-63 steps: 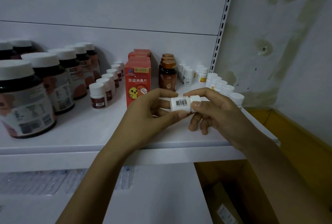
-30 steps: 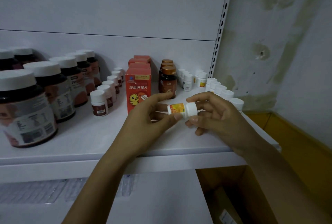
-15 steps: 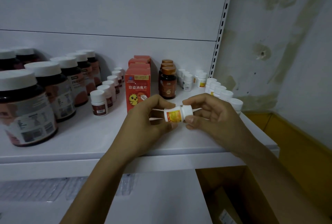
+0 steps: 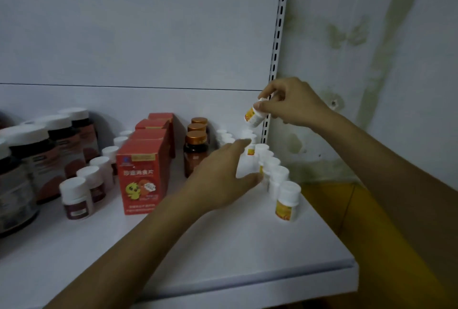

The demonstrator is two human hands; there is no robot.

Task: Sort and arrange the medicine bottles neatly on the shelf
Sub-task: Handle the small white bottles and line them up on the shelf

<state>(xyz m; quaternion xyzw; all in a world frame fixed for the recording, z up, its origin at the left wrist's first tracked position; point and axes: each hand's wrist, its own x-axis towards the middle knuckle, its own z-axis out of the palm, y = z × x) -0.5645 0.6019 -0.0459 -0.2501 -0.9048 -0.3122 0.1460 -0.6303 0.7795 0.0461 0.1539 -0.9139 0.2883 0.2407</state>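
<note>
First, nearest: the shelf [image 4: 223, 259], its front lip a bare white board. Just back from it on the right, the row of white-capped bottles [image 4: 287, 200] begins and runs toward the back panel. The labels are yellow-orange and every bottle stands upright.

The left hand [image 4: 223, 174] lies alongside that row on its inner side, fingers straight and spread, holding nothing. Blur hides whether the fingertips touch the bottles. It is probably steadying or squaring the line.

Farther and higher, the right hand [image 4: 292, 105] pinches a small bottle [image 4: 254, 116] by its cap between thumb and fingers. The bottle hangs clear of the shelf, above the far end of the row and close by the slotted upright [image 4: 277, 48]. Its long axis is tilted, with the cap up in the grip and the base down and swung leftward.

Its place likely lies below the grip, at the row's far end. The right hand is the nearer one, and the bottle wants righting before it goes down.

Further left stand red boxes [image 4: 140, 174], amber bottles [image 4: 195, 157] and dark jars [image 4: 29, 164], in files.
</note>
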